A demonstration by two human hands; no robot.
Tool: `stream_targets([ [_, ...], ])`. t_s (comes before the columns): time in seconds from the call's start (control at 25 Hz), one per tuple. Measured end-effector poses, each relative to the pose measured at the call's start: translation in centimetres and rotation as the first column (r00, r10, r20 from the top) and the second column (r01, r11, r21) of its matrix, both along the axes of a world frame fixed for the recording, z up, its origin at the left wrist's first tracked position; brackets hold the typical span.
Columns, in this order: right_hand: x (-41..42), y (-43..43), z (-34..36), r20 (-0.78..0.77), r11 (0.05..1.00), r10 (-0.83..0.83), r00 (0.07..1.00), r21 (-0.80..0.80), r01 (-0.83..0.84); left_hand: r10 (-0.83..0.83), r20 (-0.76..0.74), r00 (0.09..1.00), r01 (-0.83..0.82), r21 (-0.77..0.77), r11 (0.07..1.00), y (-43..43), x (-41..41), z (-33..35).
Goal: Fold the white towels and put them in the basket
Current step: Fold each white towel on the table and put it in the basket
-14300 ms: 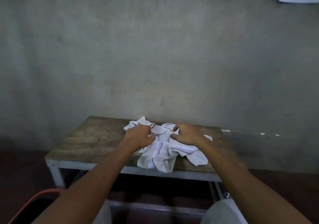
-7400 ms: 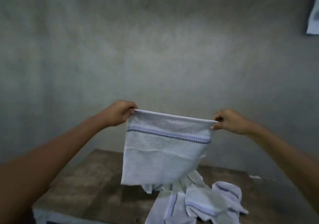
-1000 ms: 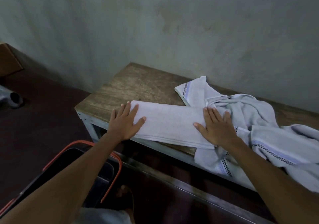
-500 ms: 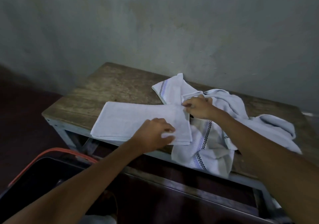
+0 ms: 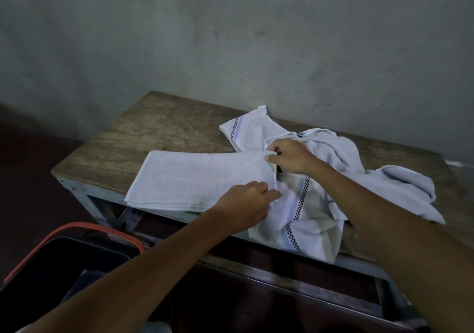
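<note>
A white towel folded into a long strip lies along the front edge of the wooden table. My left hand pinches its near right corner, and my right hand pinches its far right corner. To the right lies a crumpled heap of white towels with checked stripes; one hangs over the table's front edge. The dark basket with an orange rim stands on the floor at the lower left, below the table.
A rough grey wall runs right behind the table. The table's metal frame crosses below the front edge. Dark floor lies to the left of the table.
Both hands went from pressing flat on the strip's ends to pinching its right-hand corners. The left hand crossed from the left end to the right end.
</note>
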State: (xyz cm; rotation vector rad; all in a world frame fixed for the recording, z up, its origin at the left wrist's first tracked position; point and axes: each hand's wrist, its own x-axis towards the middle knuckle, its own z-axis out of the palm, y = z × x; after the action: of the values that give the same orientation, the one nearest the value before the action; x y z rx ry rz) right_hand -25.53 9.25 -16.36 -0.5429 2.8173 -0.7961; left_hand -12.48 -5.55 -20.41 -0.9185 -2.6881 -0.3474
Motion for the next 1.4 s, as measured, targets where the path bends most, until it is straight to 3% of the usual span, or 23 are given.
stream_targets([
  [0.08,0.3,0.0,0.5,0.1,0.978,-0.042,0.994,-0.202,0.061,0.035,-0.013,0.999,-0.034,0.108,0.994,-0.2,0.3,-0.2],
  [0.2,0.6,0.2,1.9,0.174,0.927,-0.024,0.984,-0.365,0.087,0.148,0.122,0.981,-0.181,0.34,0.923,-0.9,1.1,1.2],
  [0.32,1.1,-0.9,3.8,0.232,0.874,0.025,0.972,-0.477,0.091,0.278,0.177,0.944,-0.325,0.642,0.695,-2.3,2.2,2.9],
  [0.44,1.0,-3.5,5.7,0.341,0.821,0.111,0.933,-0.561,0.107,0.392,0.269,0.88,-0.439,0.774,0.455,-4.7,4.0,4.1],
  [0.56,0.8,-6.8,7.4,0.363,0.859,0.244,0.899,-0.512,-0.026,0.424,0.36,0.831,-0.521,0.77,0.368,-7.2,5.9,4.5],
  [0.72,1.1,-11.9,7.8,0.22,0.924,0.307,0.926,-0.301,-0.236,0.468,0.383,0.796,-0.563,0.753,0.341,-10.2,7.3,3.8],
  [0.84,1.2,-15.8,7.0,0.154,0.933,0.311,0.938,-0.239,-0.27,0.503,0.461,0.731,-0.632,0.736,0.242,-12.8,7.7,2.7],
  [1.0,0.5,-20.0,4.3,0.212,0.951,0.294,0.932,-0.162,-0.263,0.481,0.562,0.673,-0.694,0.704,0.149,-15.7,7.1,1.1],
  [1.16,-0.1,-23.3,1.6,0.213,0.951,0.307,0.928,-0.025,-0.309,0.481,0.681,0.553,-0.791,0.61,0.047,-17.7,6.2,-0.2],
  [1.4,-0.2,-25.1,0.0,0.172,0.938,0.333,0.927,0.037,-0.343,0.589,0.691,0.418,-0.829,0.555,-0.063,-19.0,5.7,-2.1],
])
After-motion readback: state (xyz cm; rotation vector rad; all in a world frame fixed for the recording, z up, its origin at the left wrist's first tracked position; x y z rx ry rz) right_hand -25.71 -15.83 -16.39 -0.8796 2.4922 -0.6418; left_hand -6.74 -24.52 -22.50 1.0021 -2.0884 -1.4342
